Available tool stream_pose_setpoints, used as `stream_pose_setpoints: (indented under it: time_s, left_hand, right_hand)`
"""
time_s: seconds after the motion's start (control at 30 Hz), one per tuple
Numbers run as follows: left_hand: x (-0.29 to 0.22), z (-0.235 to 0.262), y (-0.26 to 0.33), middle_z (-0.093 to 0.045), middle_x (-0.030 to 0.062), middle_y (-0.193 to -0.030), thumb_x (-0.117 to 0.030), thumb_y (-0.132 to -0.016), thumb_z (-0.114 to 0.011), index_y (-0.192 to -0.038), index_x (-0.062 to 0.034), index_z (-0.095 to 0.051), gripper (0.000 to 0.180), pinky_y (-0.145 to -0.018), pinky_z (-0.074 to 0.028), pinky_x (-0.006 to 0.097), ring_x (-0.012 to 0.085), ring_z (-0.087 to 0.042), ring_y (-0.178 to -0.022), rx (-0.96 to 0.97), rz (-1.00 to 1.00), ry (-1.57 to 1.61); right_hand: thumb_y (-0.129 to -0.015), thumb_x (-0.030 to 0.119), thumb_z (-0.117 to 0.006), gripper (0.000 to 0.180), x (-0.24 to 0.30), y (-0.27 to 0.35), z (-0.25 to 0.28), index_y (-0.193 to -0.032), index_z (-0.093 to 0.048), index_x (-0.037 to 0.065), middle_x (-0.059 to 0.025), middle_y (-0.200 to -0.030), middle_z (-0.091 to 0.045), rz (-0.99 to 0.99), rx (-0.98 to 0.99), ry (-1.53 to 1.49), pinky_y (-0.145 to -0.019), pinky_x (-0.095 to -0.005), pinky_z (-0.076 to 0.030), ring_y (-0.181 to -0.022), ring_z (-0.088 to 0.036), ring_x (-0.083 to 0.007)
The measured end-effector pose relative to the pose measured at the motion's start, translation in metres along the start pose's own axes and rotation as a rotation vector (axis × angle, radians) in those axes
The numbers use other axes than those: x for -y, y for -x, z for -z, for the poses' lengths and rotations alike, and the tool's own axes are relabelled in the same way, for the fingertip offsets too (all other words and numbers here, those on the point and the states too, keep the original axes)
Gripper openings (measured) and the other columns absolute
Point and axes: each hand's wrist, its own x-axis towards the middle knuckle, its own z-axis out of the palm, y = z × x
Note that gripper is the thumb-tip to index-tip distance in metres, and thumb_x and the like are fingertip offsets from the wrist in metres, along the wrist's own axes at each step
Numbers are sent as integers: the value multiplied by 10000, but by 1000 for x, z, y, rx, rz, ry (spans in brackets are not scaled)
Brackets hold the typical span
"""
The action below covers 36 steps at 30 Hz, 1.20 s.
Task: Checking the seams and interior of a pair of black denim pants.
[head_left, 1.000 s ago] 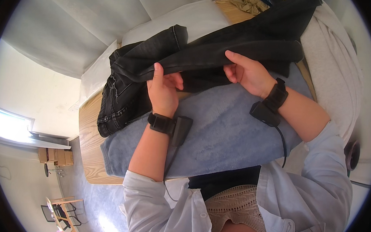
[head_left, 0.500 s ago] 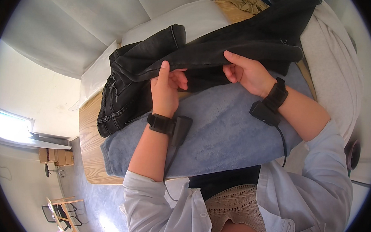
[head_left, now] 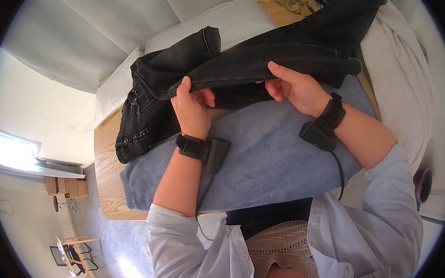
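A pair of black jeans (head_left: 237, 63) lies across the table, its waistband toward the left and its legs stretching to the far right. The near edge of one leg is raised between my hands. My left hand (head_left: 191, 109) pinches that edge near the middle of the jeans, thumb on top and fingers under the cloth. Further right, my right hand (head_left: 299, 90) grips the same edge between thumb and curled fingers; part of its grip is hidden by the fabric. A black strap with a small box sits on each wrist.
A fuzzy blue blanket (head_left: 251, 161) lies under the jeans along the near side of the wooden table (head_left: 108, 193). Pale cloth (head_left: 399, 78) covers the right side. Tan fabric (head_left: 294, 1) lies at the back. A chair (head_left: 75, 255) and cardboard boxes (head_left: 66, 187) stand on the floor at left.
My left hand has slid a little left and toward me along the leg's edge. The cloth between my hands has shifted slightly, while my right hand has barely moved.
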Motion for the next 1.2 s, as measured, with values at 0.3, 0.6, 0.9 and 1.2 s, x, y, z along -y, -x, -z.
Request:
stream_pose_setpoints:
  time_s: [0.3,0.6,0.9,1.2]
  left_hand:
    - [1,3,2,-597,105,-631,-375,-959,-393,-769,14,-607,484,-516,-413,269,170,-528,-520,185,156,-146]
    - [1,0,5,-610,122,-668,-316,-936,-367,-835,35,-593,430,-551,-441,307,198,-545,-542,124,136,-153]
    - [13,14,-6,-607,122,-697,-318,-924,-379,-863,8,-589,392,-559,-422,313,220,-545,-599,50,20,141]
    - [8,9,-3,-617,141,-666,-381,-941,-353,-814,28,-604,497,-558,-425,314,216,-537,-564,70,106,164]
  right_hand:
    - [-944,412,-484,405,-1,-1,1,-939,-649,42,6,-658,-540,14,10,25,-575,-211,-370,-592,-465,-79]
    - [-940,416,-489,402,-3,0,1,-900,-650,51,6,-662,-556,66,2,-24,-580,-217,-371,-601,-472,-74]
    - [-938,418,-486,416,-7,-1,3,-944,-654,37,6,-635,-550,58,-30,6,-566,-205,-362,-565,-465,-76]
    - [-941,435,-472,432,-5,-1,2,-938,-654,44,9,-633,-529,53,-30,-9,-566,-202,-358,-573,-449,-73]
